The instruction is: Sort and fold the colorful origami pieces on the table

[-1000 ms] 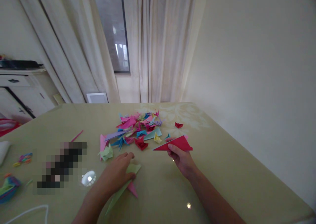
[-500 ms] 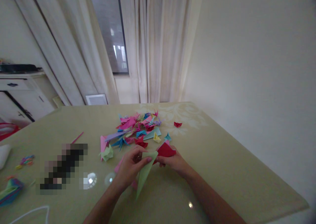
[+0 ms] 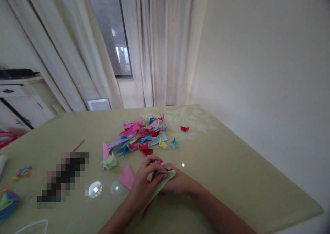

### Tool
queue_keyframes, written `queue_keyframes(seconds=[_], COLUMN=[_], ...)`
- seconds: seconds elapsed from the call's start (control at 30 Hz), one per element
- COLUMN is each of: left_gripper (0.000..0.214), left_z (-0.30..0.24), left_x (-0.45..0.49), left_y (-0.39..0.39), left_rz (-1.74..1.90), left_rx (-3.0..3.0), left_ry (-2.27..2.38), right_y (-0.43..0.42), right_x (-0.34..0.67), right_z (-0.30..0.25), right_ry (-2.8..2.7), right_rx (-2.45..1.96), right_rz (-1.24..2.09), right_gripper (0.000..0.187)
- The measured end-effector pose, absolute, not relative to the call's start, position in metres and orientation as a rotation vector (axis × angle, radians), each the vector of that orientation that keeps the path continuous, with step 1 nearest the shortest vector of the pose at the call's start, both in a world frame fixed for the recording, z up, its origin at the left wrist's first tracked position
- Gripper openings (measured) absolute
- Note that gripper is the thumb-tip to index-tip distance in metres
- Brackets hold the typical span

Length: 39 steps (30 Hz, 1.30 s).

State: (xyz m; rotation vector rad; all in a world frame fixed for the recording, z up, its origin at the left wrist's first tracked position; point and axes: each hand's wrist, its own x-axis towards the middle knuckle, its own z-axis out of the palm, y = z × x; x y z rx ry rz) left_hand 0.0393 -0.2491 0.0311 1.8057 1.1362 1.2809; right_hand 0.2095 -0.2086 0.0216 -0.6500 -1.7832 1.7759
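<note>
1. Far left on the table (image 3: pixel 232 192), at 9 o'clock from the hands (with 12 toward the curtains (image 3: pixel 170 48)), note a multicoloured folded piece (image 3: pixel 9 203) and, just beyond, a small bright cluster (image 3: pixel 23 172).
2. Between 9 and 10 o'clock, find a thin pink stick (image 3: pixel 78 145) on the tabletop.
3. Nearer, between 9 and 10, see a pale green folded piece (image 3: pixel 110 161) beside a pink strip (image 3: pixel 105 150).
4. At 9 o'clock, spot a pink paper triangle (image 3: pixel 126 176) lying close against the left hand.
5. From 11 to 12 o'clock, see a loose pile of folded paper (image 3: pixel 134 128), with a red folded piece (image 3: pixel 146 149) nearest.
6. With left hand (image 3: pixel 144 181), pinches a green folded paper (image 3: pixel 162 185) between thumb and fingers, above the table.
7. Against that, find a red folded paper (image 3: pixel 146 211), pointing to 7 o'clock.
8. At 12, see a yellow folded piece (image 3: pixel 163 143); at 1, a light blue piece (image 3: pixel 174 143).
9. With right hand (image 3: pixel 178 184), reaches in from 3 o'clock behind both papers; cannot tell whether the hidden fingers grasp them.
10. Farther out at 1 o'clock, note a small red boat shape (image 3: pixel 185 129).
</note>
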Motion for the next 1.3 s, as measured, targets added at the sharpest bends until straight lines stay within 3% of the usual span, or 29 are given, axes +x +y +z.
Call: queue_keyframes(seconds=[0.13, 0.27, 0.43, 0.57, 0.83, 1.03, 1.13, 1.3], left_gripper=[0.012, 0.042, 0.050, 0.060, 0.054, 0.025, 0.032, 0.018], left_z=[0.029, 0.025, 0.032, 0.032, 0.041, 0.067, 0.066, 0.060], left_x=[0.037, 0.035, 0.036, 0.036, 0.038, -0.036, -0.057, -0.052], left_y=[-0.248, -0.249, -0.249, -0.250, -0.256, -0.241, -0.239, -0.241], left_rz=[1.280, 1.313, 1.313, 1.021, 0.758, 0.544, 0.327, 0.217], left_rx=[1.822, 1.718, 1.475, 1.399, 1.708, 1.945, 1.979, 2.046], left_ry=[1.185, 1.319, 1.250, 1.166, 1.160, 1.358, 1.441, 1.472], right_y=[-0.209, -0.209, -0.203, -0.194, -0.197, -0.184, -0.176, -0.173], right_x=[0.211, 0.213, 0.211, 0.220, 0.232, 0.234, 0.237, 0.238], right_z=[0.022, 0.024, 0.022, 0.028, 0.039, 0.034, 0.031, 0.031], right_ry=[-1.807, -1.648, -1.534, -1.453, -1.511, -1.273, -1.133, -1.100], right_rx=[-0.651, -0.583, -0.614, -0.737, -0.819, -0.999, -0.999, -1.002], right_rz=[1.810, 1.978, 1.932, 1.680, 1.648, 1.357, 1.278, 1.216], right_gripper=[0.016, 0.041, 0.047, 0.045, 0.043, 0.045, 0.046, 0.044])
